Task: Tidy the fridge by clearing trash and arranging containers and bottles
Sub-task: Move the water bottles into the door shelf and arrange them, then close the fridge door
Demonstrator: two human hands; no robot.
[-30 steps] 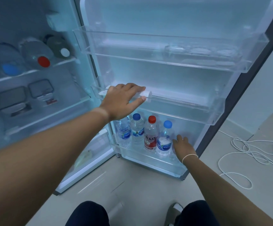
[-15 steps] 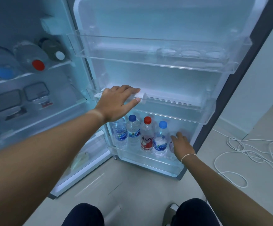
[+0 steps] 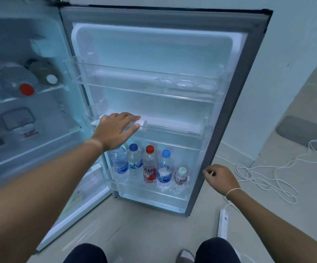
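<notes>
The fridge door stands open before me. My left hand (image 3: 116,130) is closed over a white tube (image 3: 143,123) lying on its side in the middle door shelf (image 3: 172,130). Standing upright in the bottom door shelf (image 3: 153,194) are several water bottles: blue-capped ones (image 3: 134,162) (image 3: 164,169), a red-capped one (image 3: 149,166) and a small pink bottle (image 3: 181,176). My wrist partly hides the leftmost bottle (image 3: 118,165). My right hand (image 3: 220,177) hovers outside the door's right edge, fingers curled, with a pale speck at the fingertips.
Inside the fridge at left, bottles with a red cap (image 3: 26,89) and a white cap (image 3: 51,79) lie on a shelf above lidded containers (image 3: 18,118). The top door shelf (image 3: 134,88) holds an egg tray (image 3: 188,84). A white cable (image 3: 267,173), a power strip (image 3: 224,223) and a grey mat (image 3: 301,131) lie on the floor.
My right hand has pulled out of the bottom door shelf and moved right, past the door edge, uncovering the small pink bottle. My left hand stays on the white tube.
</notes>
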